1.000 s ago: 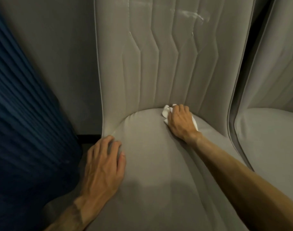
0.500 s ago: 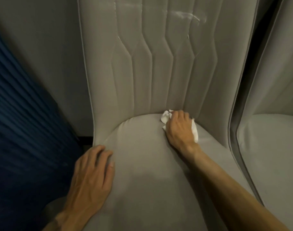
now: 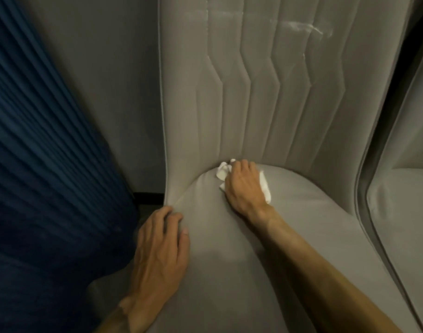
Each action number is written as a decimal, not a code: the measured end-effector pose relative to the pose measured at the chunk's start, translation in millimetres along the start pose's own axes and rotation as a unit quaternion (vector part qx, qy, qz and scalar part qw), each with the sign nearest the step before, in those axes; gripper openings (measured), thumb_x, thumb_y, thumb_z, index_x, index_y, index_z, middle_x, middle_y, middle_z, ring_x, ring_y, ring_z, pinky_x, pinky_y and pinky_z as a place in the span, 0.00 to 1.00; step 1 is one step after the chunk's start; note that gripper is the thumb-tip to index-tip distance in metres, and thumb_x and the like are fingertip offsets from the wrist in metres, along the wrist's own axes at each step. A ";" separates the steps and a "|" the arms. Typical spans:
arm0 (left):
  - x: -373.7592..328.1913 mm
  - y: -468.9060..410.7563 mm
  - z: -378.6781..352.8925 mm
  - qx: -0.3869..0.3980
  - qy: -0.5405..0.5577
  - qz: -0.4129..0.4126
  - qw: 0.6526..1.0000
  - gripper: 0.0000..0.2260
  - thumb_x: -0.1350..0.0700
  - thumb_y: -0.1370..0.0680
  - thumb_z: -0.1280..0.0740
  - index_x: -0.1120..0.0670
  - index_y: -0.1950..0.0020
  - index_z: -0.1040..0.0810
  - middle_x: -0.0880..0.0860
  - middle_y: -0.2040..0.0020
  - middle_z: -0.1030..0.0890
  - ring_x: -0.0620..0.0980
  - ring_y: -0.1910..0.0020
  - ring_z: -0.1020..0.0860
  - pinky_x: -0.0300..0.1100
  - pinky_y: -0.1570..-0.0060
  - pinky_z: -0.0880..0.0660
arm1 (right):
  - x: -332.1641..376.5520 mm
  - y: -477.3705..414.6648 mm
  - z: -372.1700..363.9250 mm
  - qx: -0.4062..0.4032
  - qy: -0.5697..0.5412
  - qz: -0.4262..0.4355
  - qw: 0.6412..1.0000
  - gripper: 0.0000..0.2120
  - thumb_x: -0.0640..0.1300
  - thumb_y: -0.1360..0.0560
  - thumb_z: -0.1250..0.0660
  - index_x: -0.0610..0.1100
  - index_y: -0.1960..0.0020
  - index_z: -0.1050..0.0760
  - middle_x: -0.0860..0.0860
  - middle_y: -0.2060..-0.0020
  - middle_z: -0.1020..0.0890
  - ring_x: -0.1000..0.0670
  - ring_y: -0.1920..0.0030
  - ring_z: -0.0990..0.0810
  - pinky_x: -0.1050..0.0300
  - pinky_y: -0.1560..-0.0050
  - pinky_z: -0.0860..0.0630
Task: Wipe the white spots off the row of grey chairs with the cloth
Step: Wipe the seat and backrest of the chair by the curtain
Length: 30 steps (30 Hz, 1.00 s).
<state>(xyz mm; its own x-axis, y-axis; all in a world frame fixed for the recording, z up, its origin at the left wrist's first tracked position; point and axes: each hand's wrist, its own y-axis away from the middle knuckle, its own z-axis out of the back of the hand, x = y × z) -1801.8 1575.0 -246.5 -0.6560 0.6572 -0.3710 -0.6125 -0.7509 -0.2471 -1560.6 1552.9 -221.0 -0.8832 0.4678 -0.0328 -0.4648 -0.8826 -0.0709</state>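
Note:
A grey upholstered chair with a stitched back fills the view. My right hand grips a crumpled white cloth and presses it into the crease where the seat meets the back. My left hand rests flat on the seat's left edge, fingers spread. White smears show high on the chair back at the right, and a fainter white streak runs near the top centre.
A second grey chair stands close on the right with a narrow dark gap between the two. A dark blue pleated curtain hangs at the left. A grey wall lies behind the chair.
My right hand has slid the cloth leftward along the seat crease. My left hand stays on the seat's left edge. The view has swung left.

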 end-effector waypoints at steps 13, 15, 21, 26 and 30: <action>1.0 1.7 1.6 -0.004 0.035 0.007 0.999 0.17 0.51 0.19 0.44 0.55 0.36 0.25 0.54 0.31 0.26 0.54 0.33 0.26 0.52 0.31 0.29 | 72.5 37.9 11.0 -0.028 -0.089 0.195 0.976 0.25 0.49 0.22 0.49 0.30 0.41 0.25 0.35 0.47 0.21 0.36 0.50 0.23 0.44 0.44 0.26; 0.8 2.0 1.8 0.002 0.050 0.012 0.999 0.17 0.50 0.20 0.45 0.55 0.37 0.25 0.53 0.31 0.26 0.53 0.34 0.26 0.49 0.31 0.31 | 65.8 45.3 11.8 -0.022 -0.134 0.217 0.967 0.25 0.50 0.21 0.51 0.34 0.39 0.26 0.38 0.45 0.22 0.38 0.48 0.24 0.43 0.41 0.28; 0.0 1.3 3.2 -0.003 0.053 0.026 0.998 0.13 0.53 0.19 0.42 0.55 0.38 0.24 0.54 0.32 0.24 0.54 0.35 0.24 0.51 0.31 0.29 | 73.1 36.5 1.9 -0.042 -0.169 0.178 0.968 0.21 0.50 0.19 0.48 0.38 0.37 0.27 0.41 0.42 0.24 0.40 0.44 0.26 0.46 0.36 0.31; 1.7 2.2 1.6 0.005 0.072 0.024 0.997 0.11 0.56 0.18 0.40 0.56 0.39 0.24 0.56 0.31 0.25 0.56 0.33 0.25 0.54 0.30 0.30 | 57.8 45.9 -1.9 -0.023 -0.177 0.223 0.958 0.18 0.50 0.18 0.45 0.42 0.35 0.28 0.45 0.38 0.25 0.44 0.40 0.27 0.47 0.34 0.32; 0.9 2.2 2.8 -0.003 0.067 0.014 0.998 0.11 0.55 0.20 0.43 0.56 0.43 0.25 0.55 0.31 0.25 0.55 0.33 0.26 0.53 0.31 0.30 | 63.5 29.7 -2.6 -0.062 -0.151 0.161 0.973 0.17 0.45 0.19 0.41 0.37 0.35 0.27 0.40 0.41 0.24 0.39 0.43 0.26 0.46 0.36 0.32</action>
<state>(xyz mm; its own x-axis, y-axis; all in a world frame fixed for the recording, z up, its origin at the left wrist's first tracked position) -1804.9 1574.0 -244.9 -0.6073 0.6223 -0.4939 -0.5928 -0.7688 -0.2398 -1630.3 1556.5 -227.9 -0.9687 0.1164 0.2194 -0.1666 -0.9598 -0.2260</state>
